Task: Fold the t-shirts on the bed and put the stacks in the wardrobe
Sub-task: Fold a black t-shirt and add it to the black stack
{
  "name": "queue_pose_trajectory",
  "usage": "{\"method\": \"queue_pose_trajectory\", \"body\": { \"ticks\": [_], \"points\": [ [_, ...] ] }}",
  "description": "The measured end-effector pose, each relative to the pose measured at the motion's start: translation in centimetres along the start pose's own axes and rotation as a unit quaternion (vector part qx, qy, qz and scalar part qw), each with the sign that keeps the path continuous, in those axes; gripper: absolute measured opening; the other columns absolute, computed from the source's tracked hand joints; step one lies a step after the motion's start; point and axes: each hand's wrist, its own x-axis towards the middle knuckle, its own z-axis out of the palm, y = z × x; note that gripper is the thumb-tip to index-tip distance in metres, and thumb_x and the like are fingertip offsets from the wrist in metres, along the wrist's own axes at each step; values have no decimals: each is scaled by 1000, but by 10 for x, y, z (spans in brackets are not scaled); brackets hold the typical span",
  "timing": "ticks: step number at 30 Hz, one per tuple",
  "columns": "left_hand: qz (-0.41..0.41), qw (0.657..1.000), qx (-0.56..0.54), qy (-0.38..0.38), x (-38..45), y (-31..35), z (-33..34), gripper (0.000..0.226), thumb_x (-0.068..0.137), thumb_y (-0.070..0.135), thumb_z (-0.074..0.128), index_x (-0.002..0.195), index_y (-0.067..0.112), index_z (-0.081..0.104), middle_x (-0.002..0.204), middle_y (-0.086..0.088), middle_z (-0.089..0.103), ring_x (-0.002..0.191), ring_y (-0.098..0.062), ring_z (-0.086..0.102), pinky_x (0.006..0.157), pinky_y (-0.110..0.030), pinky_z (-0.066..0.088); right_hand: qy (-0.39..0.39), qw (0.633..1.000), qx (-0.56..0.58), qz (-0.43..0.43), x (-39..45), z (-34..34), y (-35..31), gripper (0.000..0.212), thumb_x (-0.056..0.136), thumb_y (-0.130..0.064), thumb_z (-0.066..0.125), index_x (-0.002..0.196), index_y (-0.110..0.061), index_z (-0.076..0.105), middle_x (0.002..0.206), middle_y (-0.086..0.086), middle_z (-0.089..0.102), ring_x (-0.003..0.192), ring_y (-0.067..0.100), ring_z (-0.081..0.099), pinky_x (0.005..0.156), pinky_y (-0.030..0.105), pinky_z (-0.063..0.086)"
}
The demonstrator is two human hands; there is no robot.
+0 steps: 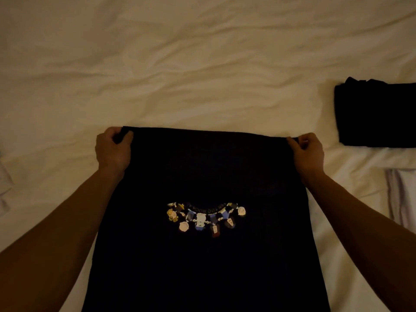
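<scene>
Hands first: the person's left hand (113,149) sits at about 9 o'clock from the middle of the shot, fingers curled tight and pinching the far left corner of a black t-shirt (202,167). The right hand (307,154) mirrors it over at roughly 3 o'clock, thumb and fingers closed on the far right corner. Both forearms come in from the bottom corners, bare, no sleeves showing.

That shirt is laid out lengthwise, running from the 6 o'clock edge of the frame up to the middle, so its far edge is a straight line stretched between the two fists. It's hard to tell whether that edge is lying on the bedsheet (202,64) or lifted a touch above it, the light is too dim. A small colourful print (206,218) sits on the shirt, at about 6 o'clock from centre: a curved row of little cartoon figures under an arc of lettering, all upside down from the camera's side. The lettering is too small to read.

Over at 3 o'clock, against the right border, there's a folded dark stack (376,113) on the sheet, well apart from the shirt being held and partly cut off by the frame. Can't say how many pieces are in it.

The sheet is cream-white and pretty wrinkled all across the top half. At about 4 o'clock, below the stack, a bit of pale striped fabric (399,194) shows at the edge.
</scene>
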Motion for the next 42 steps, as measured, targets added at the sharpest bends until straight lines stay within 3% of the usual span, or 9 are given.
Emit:
{"method": "queue_pose_trajectory", "body": {
  "ticks": [7,11,15,17,21,24,29,38,42],
  "points": [
    [34,997,-10,-70,-4,-11,-10,14,96,36,60,104,26,53,105,-2,65,92,-23,63,80,-39,52,-16,998,-44,-38,-4,6,3,25,101,-34,51,101,-10,43,81,-4,50,77,20,52,61,30,41],
    [79,995,-61,-11,-2,5,-5,11,100,21,57,96,25,48,89,10,54,76,-3,53,67,-13,43,7,994,-59,-97,7,0,-17,24,102,-32,50,98,-9,41,75,-6,47,67,14,47,66,30,36],
    [109,994,-30,10,25,25,6,19,99,23,57,113,20,44,109,-2,56,97,-16,55,69,-13,39,43,987,-80,-135,30,6,-40,26,103,-32,48,104,-7,43,80,1,52,80,25,53,68,30,35],
    [126,990,66,-8,27,23,13,38,99,26,55,133,15,42,124,-12,55,110,-24,54,85,-26,41,44,981,-138,-128,37,14,-41,33,102,-31,48,118,-3,45,104,15,59,96,34,57,74,35,38],
    [272,899,333,82,3,15,21,59,102,40,41,153,14,29,155,-21,29,143,-41,25,109,-53,26,107,881,-314,-336,10,35,-39,41,97,-30,51,130,-6,52,133,22,50,120,42,47,92,48,39],
    [406,833,376,7,-27,20,43,59,103,47,33,155,20,27,163,-15,16,150,-39,9,115,-53,18,33,819,-312,-480,-32,73,-50,48,96,-37,45,136,-10,53,141,20,49,130,42,45,103,50,38],
    [373,824,416,-91,-50,1,69,68,101,58,18,157,20,23,164,-13,15,151,-36,10,119,-51,16,-73,808,-384,-440,-57,122,-47,63,100,-51,31,150,-14,37,157,15,33,144,34,30,117,49,28],
    [443,793,408,-93,-62,33,91,59,105,46,22,156,18,26,164,-11,16,152,-32,11,121,-48,16,-62,826,-351,-436,-56,126,-50,57,101,-36,31,146,-3,42,151,19,40,140,35,38,115,49,33],
    [376,809,436,-121,-48,40,107,61,103,52,12,158,26,19,166,-5,11,153,-28,4,122,-46,8,-78,814,-402,-413,-43,120,-44,63,100,-43,26,146,-4,41,152,17,40,141,33,38,116,48,30]
  ]
}}
